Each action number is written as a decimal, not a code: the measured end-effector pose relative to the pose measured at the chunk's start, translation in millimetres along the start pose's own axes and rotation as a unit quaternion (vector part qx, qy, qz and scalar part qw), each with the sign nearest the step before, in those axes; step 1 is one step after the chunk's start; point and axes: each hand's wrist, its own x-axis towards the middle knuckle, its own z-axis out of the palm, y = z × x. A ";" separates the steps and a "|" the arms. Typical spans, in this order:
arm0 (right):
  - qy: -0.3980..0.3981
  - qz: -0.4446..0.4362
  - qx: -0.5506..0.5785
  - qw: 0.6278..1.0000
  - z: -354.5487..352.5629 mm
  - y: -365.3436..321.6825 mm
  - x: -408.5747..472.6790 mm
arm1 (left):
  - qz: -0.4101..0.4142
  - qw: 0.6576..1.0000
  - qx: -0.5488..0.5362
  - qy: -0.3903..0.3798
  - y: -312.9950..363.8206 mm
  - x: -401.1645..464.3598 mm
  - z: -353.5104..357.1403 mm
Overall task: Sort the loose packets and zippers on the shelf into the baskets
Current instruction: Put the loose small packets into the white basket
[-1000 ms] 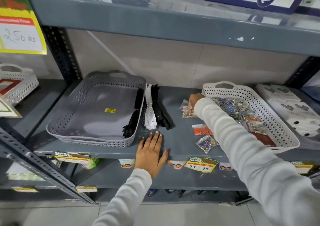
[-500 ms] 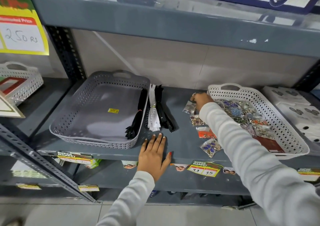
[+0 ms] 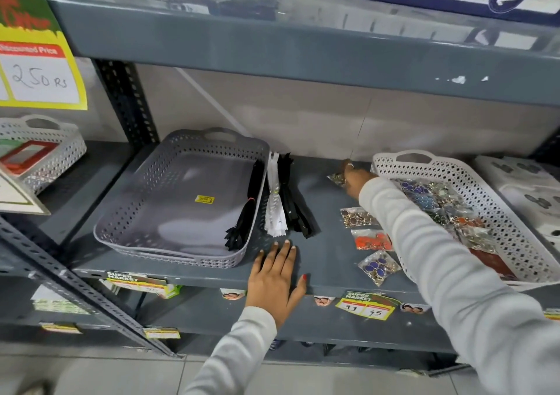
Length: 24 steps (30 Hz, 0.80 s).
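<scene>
Reaching toward the shelf's (image 3: 321,252) back edge, the right hand (image 3: 354,179) pinched a small packet (image 3: 337,179); the left hand (image 3: 274,282) lay flat, fingers spread, on the front edge.

I face grey steel shelving (image 3: 303,46) with a perforated upright (image 3: 127,100) at ten o'clock, a pale wall (image 3: 303,122) behind at twelve, and light floor tiles (image 3: 121,376) at six.
</scene>
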 end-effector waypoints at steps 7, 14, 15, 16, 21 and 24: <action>-0.096 0.001 -0.013 0.995 -7.0 12.7 5.8 | -0.002 1.000 0.000 0.002 0.2 0.6 1.3; -0.029 0.010 0.056 0.998 14.6 15.1 -1.7 | 0.002 1.000 0.013 -0.012 1.3 1.9 -2.0; -0.005 0.009 0.064 0.998 15.0 16.1 -4.5 | 0.002 1.000 0.018 -0.019 2.1 1.5 -2.7; 0.018 0.002 0.079 0.997 13.6 16.4 -5.8 | 0.000 0.999 0.021 -0.025 2.6 1.8 -4.3; 0.085 -0.012 0.172 0.981 -4.3 10.6 -44.6 | 0.003 0.999 0.023 -0.033 4.1 -0.5 -8.8; 0.018 -0.033 0.170 0.985 -7.0 7.6 -88.9 | 0.003 0.999 0.033 -0.025 5.8 -1.6 -9.5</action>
